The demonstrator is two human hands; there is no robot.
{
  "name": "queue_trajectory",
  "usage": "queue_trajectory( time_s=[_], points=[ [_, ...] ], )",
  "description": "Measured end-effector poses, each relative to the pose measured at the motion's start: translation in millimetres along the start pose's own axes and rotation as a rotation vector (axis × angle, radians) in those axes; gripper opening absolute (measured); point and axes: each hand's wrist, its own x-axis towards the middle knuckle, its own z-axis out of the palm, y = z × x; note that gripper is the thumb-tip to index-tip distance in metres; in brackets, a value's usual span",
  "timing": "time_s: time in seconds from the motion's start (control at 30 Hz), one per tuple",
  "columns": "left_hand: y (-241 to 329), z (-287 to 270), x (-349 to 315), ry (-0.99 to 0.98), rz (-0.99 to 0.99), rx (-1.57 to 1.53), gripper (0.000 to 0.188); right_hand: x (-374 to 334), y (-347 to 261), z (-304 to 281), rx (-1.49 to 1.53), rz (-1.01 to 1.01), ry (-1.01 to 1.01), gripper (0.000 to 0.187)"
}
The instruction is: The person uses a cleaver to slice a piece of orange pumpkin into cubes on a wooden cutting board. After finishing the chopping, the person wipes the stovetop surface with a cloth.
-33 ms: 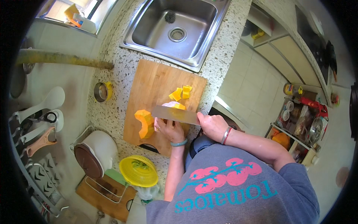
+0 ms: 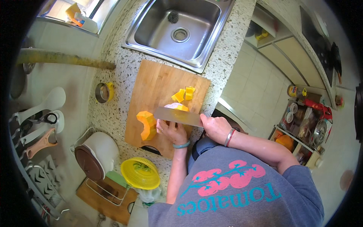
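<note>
Pumpkin wedge (image 2: 151,123), curved and orange-fleshed, lies on the wooden cutting board (image 2: 151,83), just left of the left hand (image 2: 173,132). It looks firm, fairly dense and likely a little slick on its cut faces; its thick outer curve would be the surest place to take hold, with the fingertips tucked back. Small pumpkin chunks (image 2: 190,93) sit toward the sink side of the board; they should be light and stiff, best pinched by their flat sides.

The right hand (image 2: 217,128) has its grip closed around the handle of a broad cleaver (image 2: 176,115). The left hand's fingers bend close against the blade; what its grip holds, if anything, I cannot tell, since the blade covers part of it. Beyond the blade show another orange piece (image 2: 182,108) and a pale pink thing (image 2: 174,105), too hidden to identify.

The cleaver stands in the way, lying between the left hand and the chunks. Past the board, a steel sink (image 2: 160,34) is set into the speckled surface (image 2: 223,60). A yellow colander (image 2: 149,179) with greens and a white pot with a brown lid (image 2: 89,162) stand near the board's other end.
</note>
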Motion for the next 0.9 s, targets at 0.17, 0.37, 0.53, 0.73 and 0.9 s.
queue_trajectory(
  time_s=[0.17, 0.37, 0.53, 0.73, 0.9],
  points=[
    [1, -1, 2, -0.009, -0.006, -0.03, 0.03, 5, -10, -4, -0.048, 0.036, -0.034, 0.015],
    [4, -1, 2, 0.001, -0.023, -0.018, 0.03, 13, -17, -4, -0.08, 0.058, -0.072, 0.018],
    [4, 0, 3, 0.014, -0.019, -0.036, 0.03, 25, -22, -7, -0.06, 0.055, -0.079, 0.018],
    [5, -2, 3, 0.018, -0.03, 0.007, 0.018, 55, -29, 2, -0.034, 0.056, -0.028, 0.016],
    [7, -3, 6, 0.022, -0.043, 0.064, 0.017, 57, -31, -2, -0.014, 0.068, -0.061, 0.017]
  ],
)
